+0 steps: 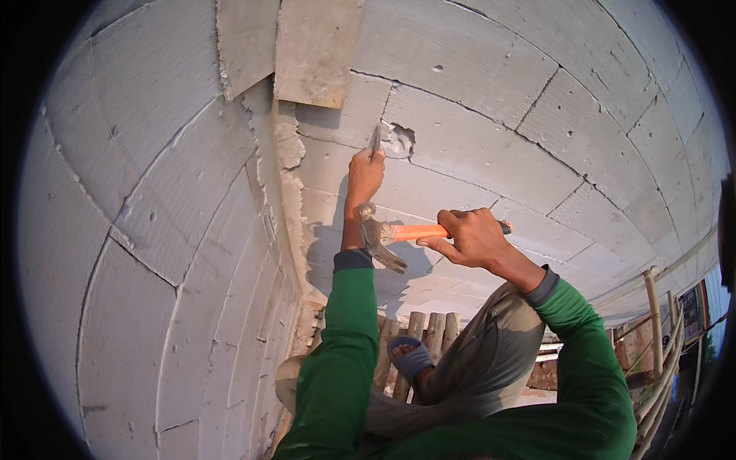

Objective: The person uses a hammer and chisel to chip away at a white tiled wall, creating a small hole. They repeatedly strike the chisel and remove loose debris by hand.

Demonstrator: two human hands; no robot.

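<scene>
My left hand (363,172) is raised to the light grey block wall (468,138), closed around a flat metal chisel (376,136) held upright at the edge of a jagged hole (399,139). My right hand (468,234) grips the orange handle (418,231) of a claw hammer, whose metal head (382,239) is below my left hand and in front of my left forearm. The hole has a rough white interior and sits where block joints meet.
A side block wall (146,230) meets this wall at a rough mortar corner (291,161), with concrete panels (314,50) above. Below, my sandalled foot (410,356) is by a platform of wooden poles (452,330). Bamboo poles (655,330) stand at the right.
</scene>
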